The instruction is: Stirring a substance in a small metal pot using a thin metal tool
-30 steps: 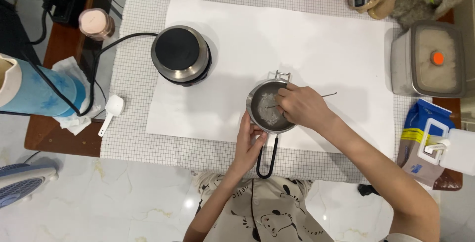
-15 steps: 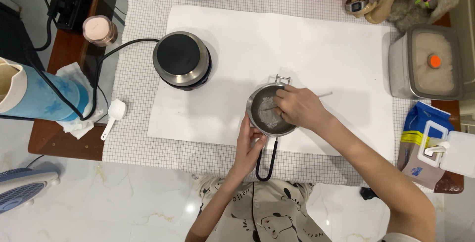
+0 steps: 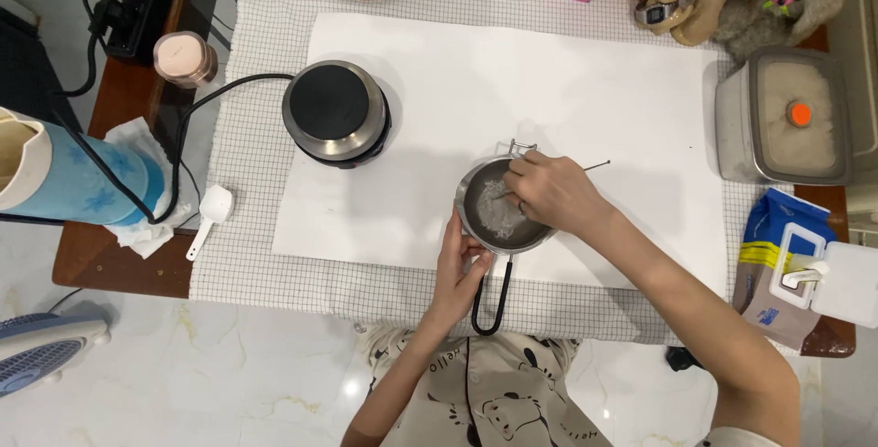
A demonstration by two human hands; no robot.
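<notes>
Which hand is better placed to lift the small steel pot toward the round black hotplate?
Left, probably. The left hand already grips the small steel pot where its black loop handle joins, on the round black hotplate side. The right hand is occupied, holding a thin metal stick in the pot.

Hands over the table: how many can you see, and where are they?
2. The left hand grips the small metal pot at its near rim, by the black handle. The right hand is over the pot, holding a thin metal stick. No others show.
</notes>
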